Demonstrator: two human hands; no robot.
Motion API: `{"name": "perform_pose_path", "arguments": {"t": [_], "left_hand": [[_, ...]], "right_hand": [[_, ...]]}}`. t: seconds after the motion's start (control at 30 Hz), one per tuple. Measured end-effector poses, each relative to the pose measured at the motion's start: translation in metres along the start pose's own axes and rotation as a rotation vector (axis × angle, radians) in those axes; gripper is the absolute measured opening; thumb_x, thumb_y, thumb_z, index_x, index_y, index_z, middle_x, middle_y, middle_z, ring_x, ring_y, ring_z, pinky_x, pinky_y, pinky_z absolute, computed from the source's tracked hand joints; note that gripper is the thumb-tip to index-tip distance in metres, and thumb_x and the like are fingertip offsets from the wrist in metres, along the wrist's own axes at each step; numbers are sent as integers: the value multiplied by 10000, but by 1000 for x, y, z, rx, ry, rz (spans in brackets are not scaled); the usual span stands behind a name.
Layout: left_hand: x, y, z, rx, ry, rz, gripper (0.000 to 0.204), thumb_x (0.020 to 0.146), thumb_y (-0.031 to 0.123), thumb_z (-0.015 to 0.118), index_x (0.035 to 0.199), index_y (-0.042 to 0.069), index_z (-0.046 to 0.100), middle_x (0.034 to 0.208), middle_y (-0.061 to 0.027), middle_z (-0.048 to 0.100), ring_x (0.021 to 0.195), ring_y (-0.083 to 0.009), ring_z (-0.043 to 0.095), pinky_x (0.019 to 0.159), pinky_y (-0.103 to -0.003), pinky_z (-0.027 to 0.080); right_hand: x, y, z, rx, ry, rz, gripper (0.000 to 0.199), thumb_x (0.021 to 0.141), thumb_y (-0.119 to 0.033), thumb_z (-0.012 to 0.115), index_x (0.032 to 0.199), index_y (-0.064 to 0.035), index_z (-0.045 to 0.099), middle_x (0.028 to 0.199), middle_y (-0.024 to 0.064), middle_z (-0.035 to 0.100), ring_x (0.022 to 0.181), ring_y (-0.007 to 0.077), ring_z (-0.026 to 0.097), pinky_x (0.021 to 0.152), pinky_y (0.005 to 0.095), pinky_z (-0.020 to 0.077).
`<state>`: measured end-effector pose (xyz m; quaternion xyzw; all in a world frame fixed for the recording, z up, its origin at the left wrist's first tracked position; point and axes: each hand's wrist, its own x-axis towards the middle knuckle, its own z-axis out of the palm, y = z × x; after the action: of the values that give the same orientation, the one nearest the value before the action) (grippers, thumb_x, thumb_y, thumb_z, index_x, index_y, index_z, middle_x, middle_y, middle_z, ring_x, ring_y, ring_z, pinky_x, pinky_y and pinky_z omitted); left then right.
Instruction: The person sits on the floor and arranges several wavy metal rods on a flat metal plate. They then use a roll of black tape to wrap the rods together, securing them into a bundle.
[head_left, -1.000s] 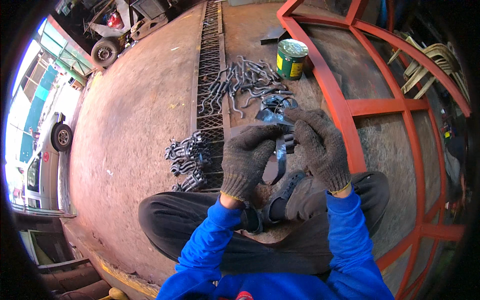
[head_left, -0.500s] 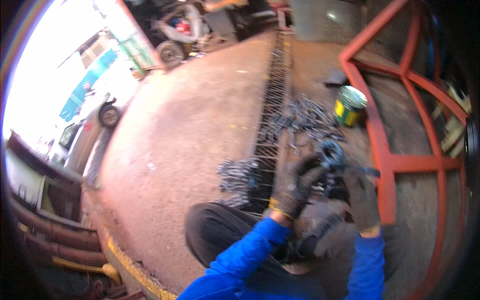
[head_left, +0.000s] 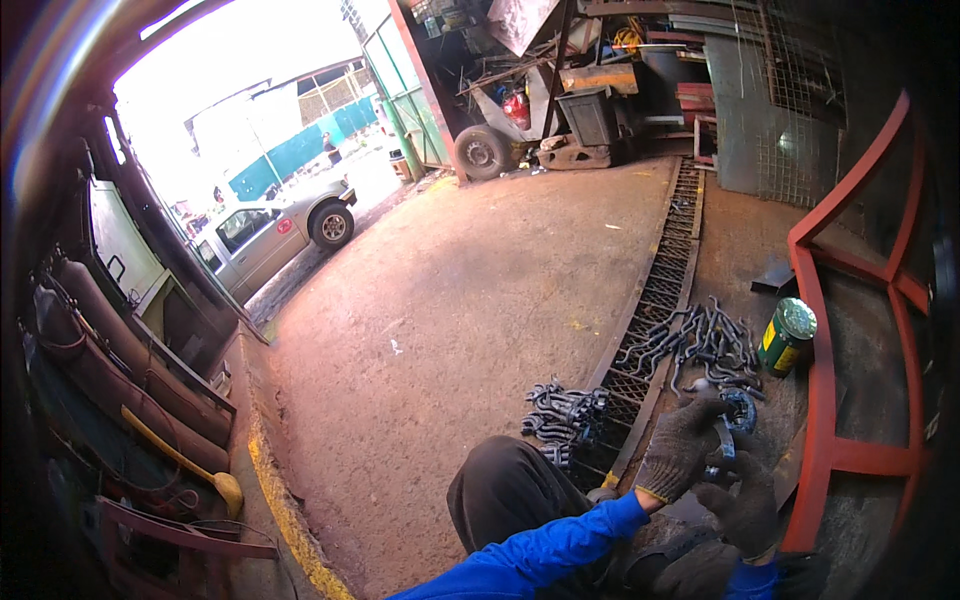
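My left hand, in a dark knitted glove with a yellow cuff edge, is closed on a short pale metal piece. Just below and to the right is my right hand, also gloved, with its fingers curled in. What it holds, if anything, is hidden. Close beyond my left fingertips sits a blue, round, ring-like metal tool. Past it lies a loose heap of bent metal hooks. A second, tighter pile of bent metal pieces lies left of my left hand, beside my knee.
A green and yellow can stands right of the heap, by a red metal frame. A metal floor grating runs away from me. Gas cylinders lie at the left behind a yellow-edged kerb. A pickup truck stands outside.
My view has swung left and up, so the scene sits lower and further right. My hands have come closer together, the right one now below the left, beside the blue tool.
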<state>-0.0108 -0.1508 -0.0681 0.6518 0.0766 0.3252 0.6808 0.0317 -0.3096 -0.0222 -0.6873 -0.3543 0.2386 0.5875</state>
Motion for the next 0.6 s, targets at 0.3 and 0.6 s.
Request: {"name": "perform_pose_path", "arguments": {"t": [0.3, 0.6], "left_hand": [[22, 48, -17, 529, -64, 274, 194, 833, 165, 738, 997, 63, 729, 865, -144, 677, 785, -310, 664, 710, -345, 519], [13, 69, -45, -338, -526, -466, 447, 970, 270, 605, 1302, -26, 554, 921, -101, 684, 852, -188, 653, 773, -294, 532]], "right_hand": [[-3, -24, -22, 69, 361, 31, 202, 945, -191, 629, 1058, -25, 651, 882, 77, 658, 795, 161, 627, 712, 303, 500], [6, -20, -22, -326, 420, -258, 331, 991, -310, 565, 1096, -11, 659, 957, 109, 681, 871, 184, 635, 762, 316, 494]]}}
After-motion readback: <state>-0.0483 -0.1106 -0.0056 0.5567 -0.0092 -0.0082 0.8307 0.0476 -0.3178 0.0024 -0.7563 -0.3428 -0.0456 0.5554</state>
